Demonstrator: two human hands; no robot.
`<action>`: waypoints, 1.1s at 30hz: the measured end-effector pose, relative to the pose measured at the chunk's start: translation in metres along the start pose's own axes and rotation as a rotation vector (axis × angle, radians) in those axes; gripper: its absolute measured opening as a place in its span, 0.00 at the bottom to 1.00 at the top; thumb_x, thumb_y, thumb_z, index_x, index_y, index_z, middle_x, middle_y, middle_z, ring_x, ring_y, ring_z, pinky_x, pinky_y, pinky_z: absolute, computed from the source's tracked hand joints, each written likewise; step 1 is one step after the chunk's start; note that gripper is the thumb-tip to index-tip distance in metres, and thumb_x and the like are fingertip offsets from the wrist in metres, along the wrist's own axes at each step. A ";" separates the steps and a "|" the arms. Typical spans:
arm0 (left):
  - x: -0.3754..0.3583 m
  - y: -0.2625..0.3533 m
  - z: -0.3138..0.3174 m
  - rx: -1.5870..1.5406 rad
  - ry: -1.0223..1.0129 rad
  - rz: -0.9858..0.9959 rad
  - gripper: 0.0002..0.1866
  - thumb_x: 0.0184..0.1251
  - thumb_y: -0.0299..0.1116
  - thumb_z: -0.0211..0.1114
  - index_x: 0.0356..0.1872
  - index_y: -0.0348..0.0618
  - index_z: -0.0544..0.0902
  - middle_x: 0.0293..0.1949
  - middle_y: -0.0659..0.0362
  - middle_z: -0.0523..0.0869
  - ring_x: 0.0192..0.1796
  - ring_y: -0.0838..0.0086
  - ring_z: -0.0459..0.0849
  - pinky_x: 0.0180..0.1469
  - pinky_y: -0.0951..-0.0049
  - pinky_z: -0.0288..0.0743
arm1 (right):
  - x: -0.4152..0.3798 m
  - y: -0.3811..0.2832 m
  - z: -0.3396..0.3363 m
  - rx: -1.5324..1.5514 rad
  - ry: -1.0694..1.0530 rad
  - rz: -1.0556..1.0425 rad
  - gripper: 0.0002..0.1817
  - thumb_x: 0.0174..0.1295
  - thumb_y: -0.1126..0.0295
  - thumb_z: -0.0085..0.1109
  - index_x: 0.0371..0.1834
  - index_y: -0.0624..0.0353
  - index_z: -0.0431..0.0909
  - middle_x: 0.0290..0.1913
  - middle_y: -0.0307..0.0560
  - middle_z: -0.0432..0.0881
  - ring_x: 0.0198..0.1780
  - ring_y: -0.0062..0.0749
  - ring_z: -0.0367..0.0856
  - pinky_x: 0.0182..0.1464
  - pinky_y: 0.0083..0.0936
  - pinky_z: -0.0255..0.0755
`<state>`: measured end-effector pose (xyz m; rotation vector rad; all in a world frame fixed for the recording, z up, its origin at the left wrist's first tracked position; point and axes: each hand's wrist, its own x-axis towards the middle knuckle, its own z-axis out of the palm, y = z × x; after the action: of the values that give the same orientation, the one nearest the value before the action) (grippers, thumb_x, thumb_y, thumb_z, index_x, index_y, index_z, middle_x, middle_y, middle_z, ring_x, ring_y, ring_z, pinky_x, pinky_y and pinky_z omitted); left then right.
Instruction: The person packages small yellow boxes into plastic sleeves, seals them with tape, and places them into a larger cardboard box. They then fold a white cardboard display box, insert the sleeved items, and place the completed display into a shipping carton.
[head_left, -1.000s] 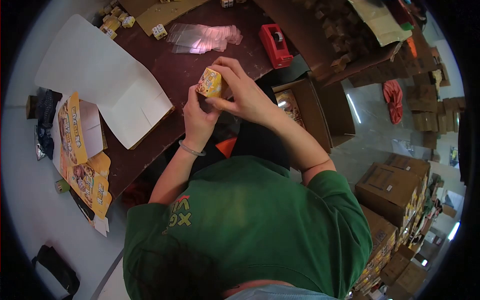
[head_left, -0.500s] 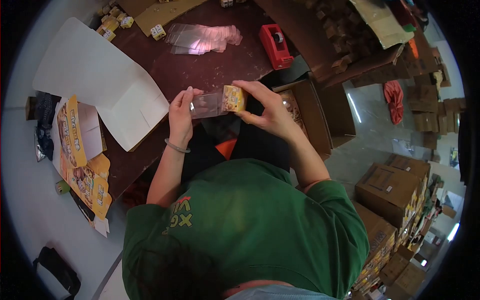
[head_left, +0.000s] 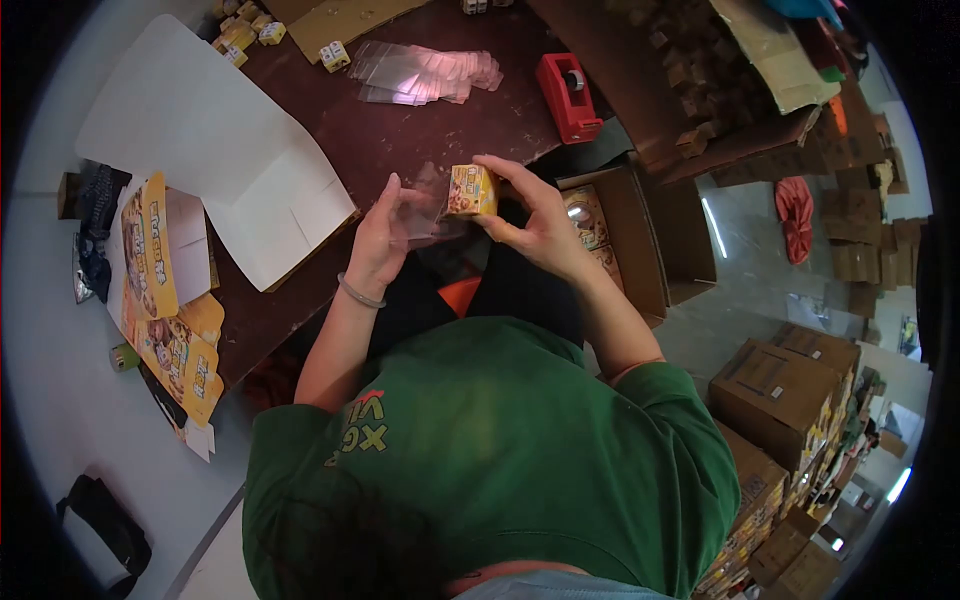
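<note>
Mid-frame, I watch the right hand [head_left: 536, 212] grip a small yellow printed cardboard box [head_left: 470, 190]; the left hand [head_left: 383, 238], fingers parted, is at a blurred clear plastic sleeve [head_left: 426, 214], its hold unreadable. A loose pinch could drop the sleeve; catching the box's corner could crease it. Half a second ago the sleeve showed sharper.

Head-worn camera, facing forward and down, hands [head_left: 547, 228] near

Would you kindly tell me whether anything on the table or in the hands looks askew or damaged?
Nothing looks clearly damaged; the box in the right hand seems intact. The clear sleeves on the table look untidy, though: they overlap at uneven angles rather than squared up.
</note>
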<state>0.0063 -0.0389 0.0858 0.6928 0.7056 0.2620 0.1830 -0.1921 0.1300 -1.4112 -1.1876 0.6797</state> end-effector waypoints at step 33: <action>-0.032 -0.007 -0.005 0.209 -0.255 0.281 0.36 0.62 0.41 0.73 0.66 0.44 0.63 0.62 0.57 0.70 0.56 0.71 0.78 0.54 0.68 0.80 | -0.023 -0.002 0.038 -0.129 -0.147 -0.136 0.17 0.54 0.74 0.72 0.49 0.58 0.85 0.50 0.45 0.86 0.54 0.39 0.82 0.62 0.34 0.71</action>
<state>-0.0206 -0.0559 0.0941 1.0077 0.3935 0.3531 0.1407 -0.1991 0.1190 -1.3902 -1.4513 0.6293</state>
